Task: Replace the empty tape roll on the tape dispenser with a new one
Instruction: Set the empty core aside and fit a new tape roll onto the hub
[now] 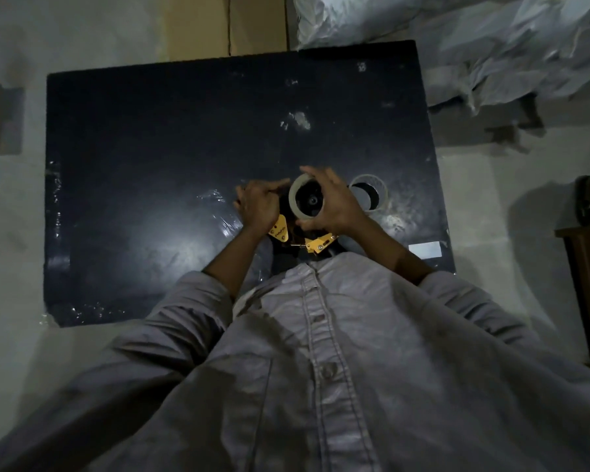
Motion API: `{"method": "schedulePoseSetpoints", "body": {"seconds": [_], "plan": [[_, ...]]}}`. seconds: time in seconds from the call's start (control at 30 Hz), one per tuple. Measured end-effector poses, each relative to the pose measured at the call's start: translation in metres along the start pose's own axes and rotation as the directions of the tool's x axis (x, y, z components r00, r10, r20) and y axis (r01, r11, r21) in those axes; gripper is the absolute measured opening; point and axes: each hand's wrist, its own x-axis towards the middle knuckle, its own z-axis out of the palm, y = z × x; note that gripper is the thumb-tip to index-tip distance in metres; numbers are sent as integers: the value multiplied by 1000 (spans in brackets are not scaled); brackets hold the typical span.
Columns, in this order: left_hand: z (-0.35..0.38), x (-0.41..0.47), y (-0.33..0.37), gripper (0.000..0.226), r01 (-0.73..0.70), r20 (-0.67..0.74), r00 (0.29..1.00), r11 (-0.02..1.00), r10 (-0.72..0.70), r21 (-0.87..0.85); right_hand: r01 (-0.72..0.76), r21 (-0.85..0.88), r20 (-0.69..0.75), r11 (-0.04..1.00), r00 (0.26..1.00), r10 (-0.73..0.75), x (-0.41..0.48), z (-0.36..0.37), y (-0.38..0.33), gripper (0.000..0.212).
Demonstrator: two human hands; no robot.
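Bracing the yellow tape dispenser [281, 233] in a gripping left hand [258, 206], a person curls the right hand [336, 202] round a tape roll [294, 199] at mid-frame, apparently seating it on the hub [312, 201], a thinner ring [384, 187] lying just right.

Tape roll [293, 199] on yellow dispenser [280, 231]
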Motion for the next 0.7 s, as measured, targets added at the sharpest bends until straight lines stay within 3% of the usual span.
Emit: {"method": "schedulePoseSetpoints", "body": {"seconds": [0.1, 0.2, 0.37, 0.5, 0.7], "plan": [[0, 20, 10, 46, 31, 15, 999, 997, -30, -71, -30, -39, 20, 999, 999, 31, -2, -1, -1, 147], [10, 32, 26, 64, 35, 80, 996, 998, -31, -58, -86, -29, 51, 996, 995, 87, -5, -9, -2, 166], [20, 30, 46, 74, -2, 193, 981, 997, -14, 83, -113, -97, 38, 989, 992, 118, -15, -19, 8, 143], [23, 31, 47, 85, 45, 134, 989, 989, -63, 139, -155, -93, 19, 984, 987, 157, -14, -19, 2, 140], [27, 39, 51, 81, -5, 114, 993, 967, -25, 254, -188, -144, 32, 972, 980, 194, -9, -21, -8, 139]]}}
